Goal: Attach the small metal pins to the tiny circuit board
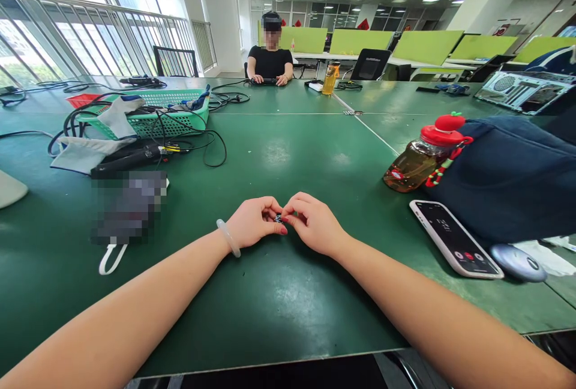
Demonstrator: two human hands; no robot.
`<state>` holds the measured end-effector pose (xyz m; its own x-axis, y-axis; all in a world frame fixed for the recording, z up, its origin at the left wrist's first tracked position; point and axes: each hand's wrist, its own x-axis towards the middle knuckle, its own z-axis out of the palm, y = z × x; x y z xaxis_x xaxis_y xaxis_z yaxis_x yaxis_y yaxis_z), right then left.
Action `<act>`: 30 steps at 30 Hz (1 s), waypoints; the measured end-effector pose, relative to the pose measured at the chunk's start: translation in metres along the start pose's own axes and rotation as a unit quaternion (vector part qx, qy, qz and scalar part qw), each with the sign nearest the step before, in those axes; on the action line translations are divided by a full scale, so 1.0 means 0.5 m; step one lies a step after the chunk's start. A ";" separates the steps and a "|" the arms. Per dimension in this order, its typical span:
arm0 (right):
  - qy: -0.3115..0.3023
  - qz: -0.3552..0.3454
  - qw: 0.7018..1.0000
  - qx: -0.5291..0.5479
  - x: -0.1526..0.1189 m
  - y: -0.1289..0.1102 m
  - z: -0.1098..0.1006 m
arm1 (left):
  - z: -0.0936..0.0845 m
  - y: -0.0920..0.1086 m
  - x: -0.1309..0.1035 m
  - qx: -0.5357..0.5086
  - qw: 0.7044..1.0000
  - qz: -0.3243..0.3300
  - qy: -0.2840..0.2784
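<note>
My left hand and my right hand meet at the middle of the green table. Between their fingertips is a small dark item with light flecks, mostly covered by the fingers, so its kind does not show. Thumb and fingers of the left hand close round it from one side. The right hand pinches at it from the other side. A pale bangle circles my left wrist.
On the left stand a green plastic basket with cables and gloves, and a blurred dark item with a white strap. To the right are a tilted bottle, a navy bag, a phone and a mouse. A person sits opposite.
</note>
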<state>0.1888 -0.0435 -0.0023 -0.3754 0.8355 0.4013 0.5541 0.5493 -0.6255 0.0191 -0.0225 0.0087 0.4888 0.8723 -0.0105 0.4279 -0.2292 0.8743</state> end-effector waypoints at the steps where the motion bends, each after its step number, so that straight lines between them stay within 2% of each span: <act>1: 0.000 0.002 1.000 -0.002 0.000 0.001 -0.001 | 0.000 0.000 0.000 0.005 1.000 -0.001 0.001; 5: -0.005 0.020 1.000 -0.014 -0.002 0.003 -0.005 | -0.005 -0.011 0.005 0.042 0.998 -0.016 0.041; 9: -0.072 0.032 0.995 -0.063 -0.006 0.010 0.006 | -0.019 -0.032 0.015 0.098 0.988 -0.044 0.111; 11: -0.100 0.035 0.990 -0.088 -0.008 0.014 0.015 | -0.024 -0.039 0.018 0.113 0.984 -0.052 0.124; 15: -0.094 0.044 0.988 -0.115 -0.003 0.023 0.022 | -0.027 -0.042 0.020 0.119 0.985 -0.049 0.118; 21: -0.066 0.107 0.983 -0.133 0.010 0.043 0.010 | -0.026 -0.040 0.022 0.109 0.988 -0.057 0.094; 30: -0.076 0.069 0.981 -0.165 0.018 0.027 0.029 | -0.026 -0.043 0.021 0.100 0.989 -0.056 0.089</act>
<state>0.1822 -0.0286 -0.0167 -0.3724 0.9043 0.2089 0.8083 0.4266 -0.4058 0.0051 -0.0030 -0.0038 0.2957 0.9553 -0.0001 0.6228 -0.1927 0.7583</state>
